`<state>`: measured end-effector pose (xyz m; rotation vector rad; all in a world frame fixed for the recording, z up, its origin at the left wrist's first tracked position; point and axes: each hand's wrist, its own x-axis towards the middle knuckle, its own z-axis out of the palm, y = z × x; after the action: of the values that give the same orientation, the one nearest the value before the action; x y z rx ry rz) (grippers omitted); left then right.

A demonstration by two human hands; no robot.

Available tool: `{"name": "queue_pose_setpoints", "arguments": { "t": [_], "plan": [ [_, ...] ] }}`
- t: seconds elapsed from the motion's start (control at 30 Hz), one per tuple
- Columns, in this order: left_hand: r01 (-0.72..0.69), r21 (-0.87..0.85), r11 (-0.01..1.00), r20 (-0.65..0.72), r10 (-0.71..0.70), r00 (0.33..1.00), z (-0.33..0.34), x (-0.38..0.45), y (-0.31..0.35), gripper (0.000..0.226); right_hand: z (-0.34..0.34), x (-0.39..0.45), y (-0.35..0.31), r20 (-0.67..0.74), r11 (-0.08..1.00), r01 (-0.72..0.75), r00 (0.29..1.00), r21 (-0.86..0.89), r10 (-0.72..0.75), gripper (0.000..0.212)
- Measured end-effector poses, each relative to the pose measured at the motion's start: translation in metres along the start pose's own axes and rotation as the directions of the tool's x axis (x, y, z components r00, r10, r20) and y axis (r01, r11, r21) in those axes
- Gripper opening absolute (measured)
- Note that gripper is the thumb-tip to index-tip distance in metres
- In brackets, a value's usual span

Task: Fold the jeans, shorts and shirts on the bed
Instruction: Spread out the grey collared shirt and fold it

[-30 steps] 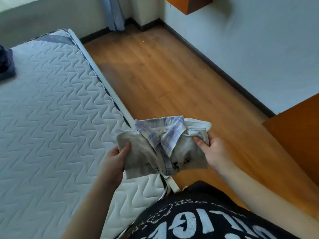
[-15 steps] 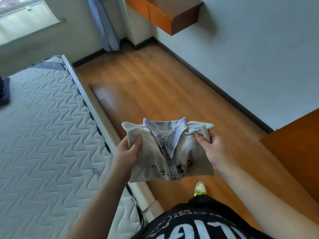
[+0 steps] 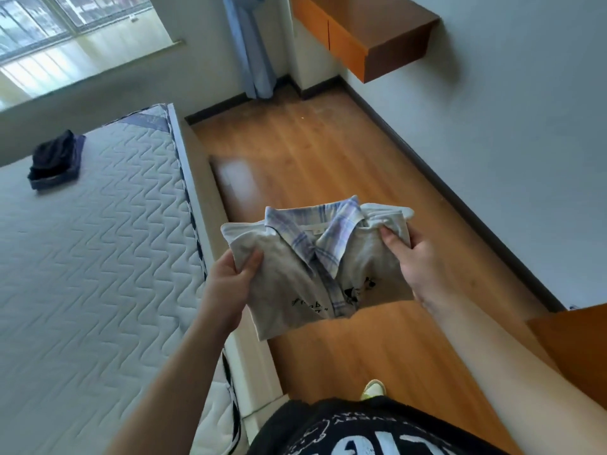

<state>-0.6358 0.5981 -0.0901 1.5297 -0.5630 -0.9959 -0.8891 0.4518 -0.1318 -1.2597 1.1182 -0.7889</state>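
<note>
A folded shirt (image 3: 315, 267) — grey, with a plaid collar and a small dark print on the front — is held in the air by both hands, over the wooden floor (image 3: 312, 159) just off the right edge of the bed (image 3: 98, 257). The left hand (image 3: 235, 280) is clamped on the shirt's left side, thumb laid over the front and fingers hidden beneath. The right hand (image 3: 415, 261) is clamped on the upper right corner, thumb on top and the cloth bunched under it. Compared with the earlier frames, the same two-handed grip has been kept, but the shirt has been carried clear of the mattress: a second ago its left part hung over the bed's edge, whereas it is now wholly above the floor. The view has also been raised — a window (image 3: 65, 34), a curtain (image 3: 253, 54) and the whole wall-mounted shelf (image 3: 371, 37) have come into sight. A dark folded pile (image 3: 54, 159), only glimpsed before at the frame's edge, is now fully seen near the far left part of the bed. A shoe (image 3: 372, 389) is seen on the floor below the shirt.
</note>
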Motion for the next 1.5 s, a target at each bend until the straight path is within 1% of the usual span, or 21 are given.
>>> {"name": "queue_pose_setpoints", "arguments": {
  "t": [0.1, 0.17, 0.3, 0.37, 0.47, 0.63, 0.83, 0.97, 1.03, 1.1, 1.27, 1.33, 1.5],
  "plan": [
    [-0.047, 0.017, 0.999, -0.043, 0.047, 0.998, -0.005, 0.009, 0.005, 0.021, 0.002, 0.019, -0.013, 0.055, 1.0, 0.018, 0.998, -0.006, -0.018, 0.044],
    [-0.071, 0.045, 0.996, -0.052, 0.074, 0.996, -0.009, 0.019, 0.008, 0.02, 0.007, 0.032, -0.024, 0.076, 0.999, 0.038, 0.996, -0.003, -0.038, 0.04],
    [-0.081, 0.062, 0.995, -0.092, 0.086, 0.992, -0.019, 0.052, 0.014, 0.014, 0.021, 0.062, -0.038, 0.083, 0.998, 0.06, 0.995, 0.01, -0.06, 0.022],
    [-0.09, 0.088, 0.992, -0.132, 0.101, 0.986, -0.024, 0.073, 0.017, 0.015, 0.031, 0.082, -0.041, 0.098, 0.998, 0.061, 0.993, 0.007, -0.062, 0.016],
    [-0.128, 0.093, 0.987, -0.171, 0.142, 0.975, -0.033, 0.112, 0.026, 0.016, 0.049, 0.12, -0.049, 0.137, 0.998, 0.07, 0.988, -0.01, -0.068, 0.02],
    [-0.168, 0.061, 0.984, -0.176, 0.176, 0.968, -0.045, 0.187, 0.048, 0.014, 0.094, 0.19, -0.072, 0.141, 0.99, 0.117, 0.984, -0.075, -0.106, 0.023],
    [-0.163, 0.044, 0.986, -0.106, 0.166, 0.98, -0.058, 0.271, 0.087, 0.02, 0.145, 0.263, -0.098, 0.11, 0.987, 0.144, 0.985, -0.073, -0.136, 0.014],
    [-0.161, 0.032, 0.986, -0.099, 0.164, 0.982, -0.06, 0.33, 0.116, 0.018, 0.157, 0.317, -0.118, 0.115, 0.987, 0.143, 0.984, -0.068, -0.135, 0.016],
    [-0.171, 0.032, 0.985, -0.091, 0.173, 0.981, -0.057, 0.363, 0.124, 0.013, 0.159, 0.349, -0.123, 0.131, 0.983, 0.165, 0.979, -0.079, -0.154, 0.018],
    [-0.152, 0.025, 0.988, -0.099, 0.153, 0.983, -0.052, 0.396, 0.129, 0.01, 0.158, 0.384, -0.129, 0.147, 0.98, 0.174, 0.976, -0.096, -0.159, 0.019],
    [-0.106, 0.016, 0.994, -0.124, 0.107, 0.986, -0.032, 0.479, 0.146, 0.011, 0.158, 0.48, -0.149, 0.192, 0.974, 0.198, 0.966, -0.113, -0.174, 0.008],
    [-0.094, 0.004, 0.996, -0.133, 0.093, 0.987, -0.027, 0.506, 0.158, 0.014, 0.161, 0.517, -0.162, 0.215, 0.973, 0.205, 0.96, -0.108, -0.178, 0.008],
    [-0.098, -0.014, 0.995, -0.166, 0.095, 0.982, -0.033, 0.561, 0.18, 0.031, 0.187, 0.603, -0.191, 0.322, 0.967, 0.228, 0.929, -0.116, -0.18, 0.014]
  ]
}}
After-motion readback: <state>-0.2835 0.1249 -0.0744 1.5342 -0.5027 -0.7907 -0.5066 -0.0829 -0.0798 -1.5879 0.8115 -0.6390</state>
